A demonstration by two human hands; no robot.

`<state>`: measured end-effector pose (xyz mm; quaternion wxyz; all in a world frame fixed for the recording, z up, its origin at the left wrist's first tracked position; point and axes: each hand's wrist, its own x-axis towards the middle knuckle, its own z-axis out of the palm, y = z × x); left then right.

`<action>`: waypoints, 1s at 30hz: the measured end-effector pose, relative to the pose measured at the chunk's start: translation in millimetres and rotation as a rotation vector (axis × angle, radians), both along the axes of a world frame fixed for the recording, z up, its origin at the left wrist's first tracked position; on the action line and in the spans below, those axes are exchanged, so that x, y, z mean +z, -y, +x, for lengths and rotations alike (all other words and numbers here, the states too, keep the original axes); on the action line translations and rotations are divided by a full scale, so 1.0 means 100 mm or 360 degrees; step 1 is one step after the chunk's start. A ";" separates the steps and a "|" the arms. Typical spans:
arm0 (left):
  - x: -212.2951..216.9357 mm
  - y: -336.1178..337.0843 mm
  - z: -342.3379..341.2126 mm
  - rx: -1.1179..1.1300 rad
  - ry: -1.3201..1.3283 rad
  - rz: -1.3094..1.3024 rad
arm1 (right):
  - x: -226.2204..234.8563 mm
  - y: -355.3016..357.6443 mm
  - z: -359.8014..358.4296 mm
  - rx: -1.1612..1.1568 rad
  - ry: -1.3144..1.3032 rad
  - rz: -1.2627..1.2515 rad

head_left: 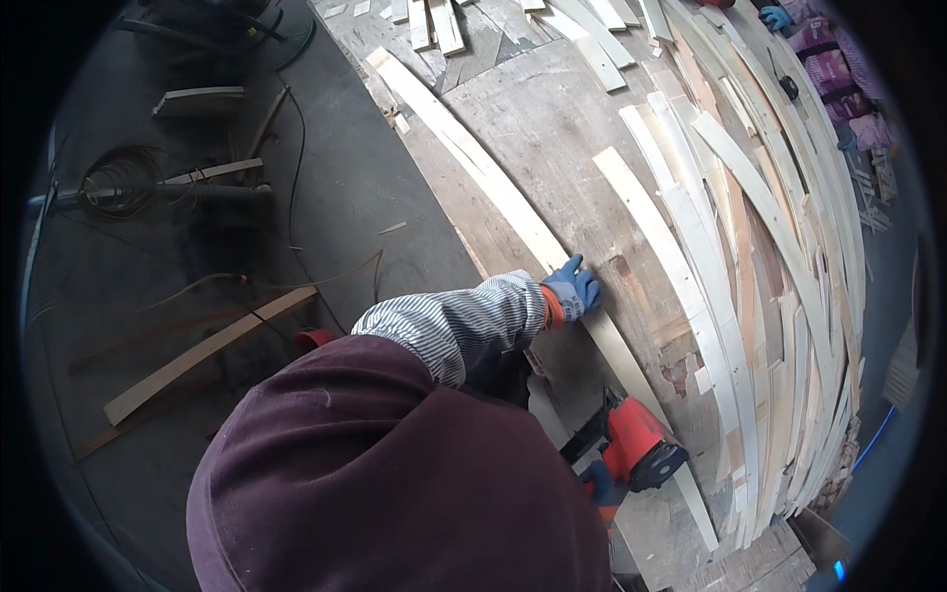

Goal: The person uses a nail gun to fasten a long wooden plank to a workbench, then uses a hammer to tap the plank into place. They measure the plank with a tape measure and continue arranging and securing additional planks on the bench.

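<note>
A long pale wooden strip (483,173) lies along the near edge of the worktable. My left hand (572,289), in a blue glove with an orange cuff, is closed over it, one digit stretched along the wood. Beyond the hand a pale length (623,360) carries on toward the lower right; whether it is the same piece is hidden under the glove. My right hand (598,481), partly covered by my maroon clothing, grips a red and black nail gun (636,442). The tool is tilted beside the strip, overlapping it in view; contact of its nose cannot be made out.
Many loose strips (725,296) cover the table's right side, some crossing. Short boards (434,25) lie at the far end. A co-worker in purple (838,74) wears blue gloves at the upper right. Wood pieces (212,355), a cable and a wire coil (116,185) are left.
</note>
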<state>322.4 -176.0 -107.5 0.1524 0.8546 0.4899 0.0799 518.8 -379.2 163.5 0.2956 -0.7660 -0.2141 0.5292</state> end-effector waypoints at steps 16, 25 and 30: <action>0.62 -0.40 -1.94 0.0216 -0.0198 0.0182 | -0.68 -0.82 -0.31 0.1253 0.0526 0.0491; 0.59 -0.38 -1.93 0.0225 -0.0170 0.0146 | -0.94 -0.93 -0.28 0.1631 0.0959 0.1054; 0.47 -0.34 -1.96 0.0264 -0.0156 0.0064 | -0.90 -0.99 -0.24 0.1537 0.0645 0.0742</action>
